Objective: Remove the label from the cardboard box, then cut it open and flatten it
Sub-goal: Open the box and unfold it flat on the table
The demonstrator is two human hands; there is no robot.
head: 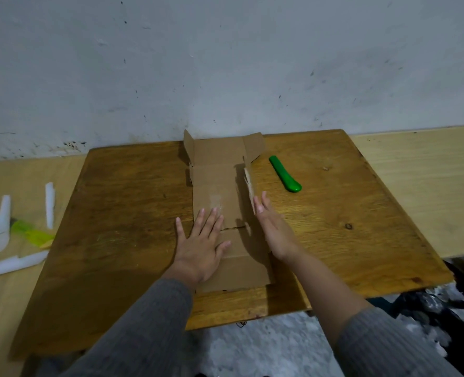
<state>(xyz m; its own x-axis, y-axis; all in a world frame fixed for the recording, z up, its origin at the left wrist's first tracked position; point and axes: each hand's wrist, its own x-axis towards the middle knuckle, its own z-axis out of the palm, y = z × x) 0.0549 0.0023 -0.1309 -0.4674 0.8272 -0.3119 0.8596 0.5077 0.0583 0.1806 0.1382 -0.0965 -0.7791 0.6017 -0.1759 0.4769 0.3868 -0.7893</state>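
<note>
Two hands work the cut-open cardboard box (220,186), spread at the middle of the wooden board (122,191). Left hand (202,244) pressed flat, fingers splayed. Right hand (273,227), fingers straight, pushes the upright side panel (249,186). Flattening step, likely. Next: press that panel and far flaps down. Green cutter (285,174) lies beside.

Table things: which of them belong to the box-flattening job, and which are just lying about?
Job: cardboard box, opened out under both hands, left hand, right hand; green cutter; white peeled strips.

Lying about: yellow-green plastic piece; dark bag.
</note>
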